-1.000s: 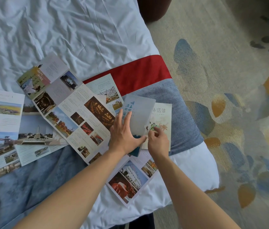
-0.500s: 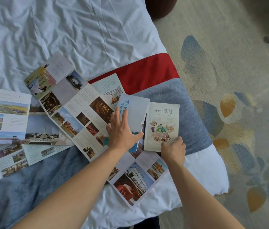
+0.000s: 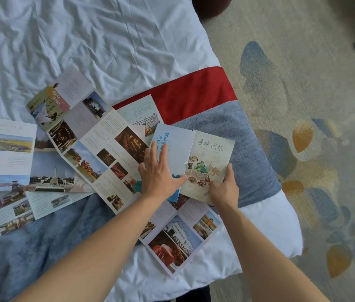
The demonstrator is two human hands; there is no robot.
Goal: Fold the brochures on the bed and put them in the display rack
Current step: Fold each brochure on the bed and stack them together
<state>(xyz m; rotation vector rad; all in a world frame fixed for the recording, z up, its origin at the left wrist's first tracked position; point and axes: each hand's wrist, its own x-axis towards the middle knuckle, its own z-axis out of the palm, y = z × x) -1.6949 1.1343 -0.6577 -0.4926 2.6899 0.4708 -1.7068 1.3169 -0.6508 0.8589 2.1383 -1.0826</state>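
Two folded brochures lie side by side near the bed's right edge: a pale blue brochure (image 3: 177, 149) and a cream brochure (image 3: 211, 158) with a food picture. My left hand (image 3: 160, 175) presses flat on the blue one, fingers straight and spread. My right hand (image 3: 225, 188) holds the cream brochure's lower right corner, thumb along its right edge. Beneath them a long unfolded brochure (image 3: 98, 147) with photo panels stretches from upper left to lower right. Another unfolded brochure (image 3: 6, 171) lies at the left. No display rack is in view.
The bed has a crumpled white sheet (image 3: 85, 40) and a bed runner, red (image 3: 185, 94) and blue-grey (image 3: 250, 149). A white pillow corner (image 3: 276, 227) overhangs the bed's right edge. Patterned carpet (image 3: 303, 105) lies to the right. A dark round object (image 3: 209, 5) stands at the top.
The cream brochure has slid out to the right from under the blue one. My right hand moved from its middle to its lower right corner. My left hand stayed on the blue brochure.
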